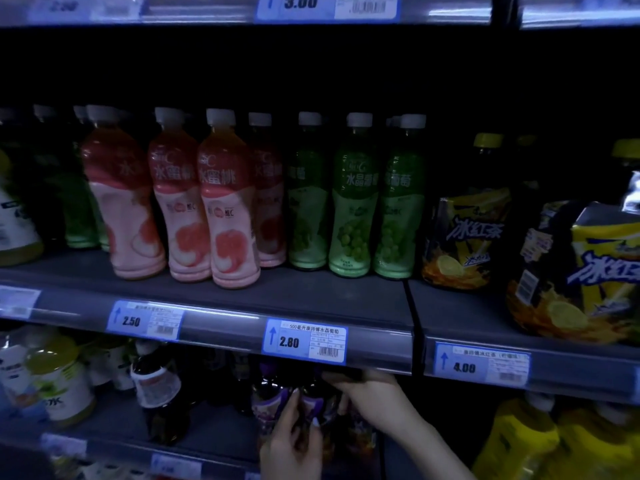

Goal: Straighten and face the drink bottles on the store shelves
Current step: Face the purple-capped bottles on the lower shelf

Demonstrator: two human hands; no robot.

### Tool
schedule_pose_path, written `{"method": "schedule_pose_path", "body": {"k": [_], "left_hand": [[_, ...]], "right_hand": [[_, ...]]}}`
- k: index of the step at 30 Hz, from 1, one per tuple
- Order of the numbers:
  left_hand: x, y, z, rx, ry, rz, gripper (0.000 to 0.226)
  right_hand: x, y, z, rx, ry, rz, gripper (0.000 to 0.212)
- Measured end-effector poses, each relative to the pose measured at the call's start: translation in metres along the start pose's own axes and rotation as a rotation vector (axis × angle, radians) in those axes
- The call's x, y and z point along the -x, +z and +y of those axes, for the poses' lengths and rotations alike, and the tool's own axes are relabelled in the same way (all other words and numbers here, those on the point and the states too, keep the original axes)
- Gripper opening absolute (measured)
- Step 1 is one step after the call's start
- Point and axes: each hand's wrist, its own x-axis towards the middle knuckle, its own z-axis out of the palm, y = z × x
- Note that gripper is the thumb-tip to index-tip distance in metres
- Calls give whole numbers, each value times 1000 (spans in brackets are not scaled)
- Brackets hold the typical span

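Observation:
On the lower shelf stand dark bottles with purple labels. Both my hands are on one purple-labelled bottle (317, 405): my left hand (291, 443) comes up from below with fingers on its left side and thumb on its front, and my right hand (375, 398) wraps its right side just under the shelf edge. A second purple-labelled bottle (266, 401) stands touching it on the left. On the middle shelf, pink peach bottles (230, 206) and green grape bottles (353, 202) stand upright in rows, some with labels turned aside.
Large iced-tea bottles (465, 233) with yellow labels fill the middle shelf's right section. A dark bottle with a white and red label (157, 388) and yellow-capped bottles (60, 375) stand at lower left. A price rail (304, 341) overhangs my hands. Yellow bottles (519, 441) sit at lower right.

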Motion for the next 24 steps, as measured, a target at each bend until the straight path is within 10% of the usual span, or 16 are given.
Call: {"method": "schedule_pose_path", "body": {"k": [24], "left_hand": [[-4, -33, 12, -157, 201, -150, 59]], "right_hand": [[6, 12, 9, 104, -259, 134, 27]]}}
